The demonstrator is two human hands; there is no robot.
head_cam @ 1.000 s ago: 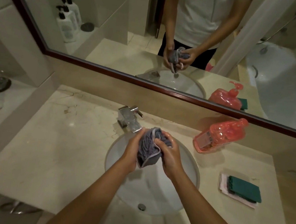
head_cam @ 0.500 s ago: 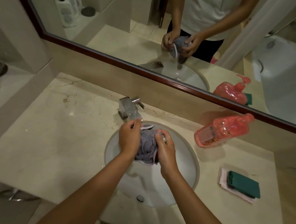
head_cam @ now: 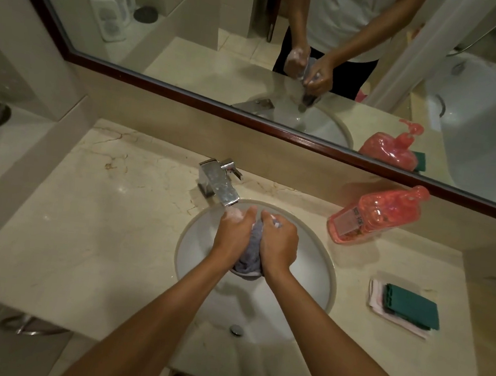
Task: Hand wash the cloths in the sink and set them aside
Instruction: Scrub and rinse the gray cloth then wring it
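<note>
Two hands work over the sink [head_cam: 317,274]: left hand [head_cam: 234,237] and right hand [head_cam: 279,246] each have fingers curled tight round one bunched grey cloth [head_cam: 250,257], held between them above the basin, just below the faucet [head_cam: 218,184]. Suds show on the left knuckles. Right of the sink on the tabletop [head_cam: 98,233], a green cloth [head_cam: 411,309] lies on a pink cloth [head_cam: 376,305], near a pink soap bottle [head_cam: 375,215].

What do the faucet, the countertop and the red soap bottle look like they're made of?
Faucet: polished chrome-look metal, mirror-bright glints. Countertop: glossy beige marble or a lookalike, with brown veins. Red soap bottle: translucent plastic, light showing through.
</note>
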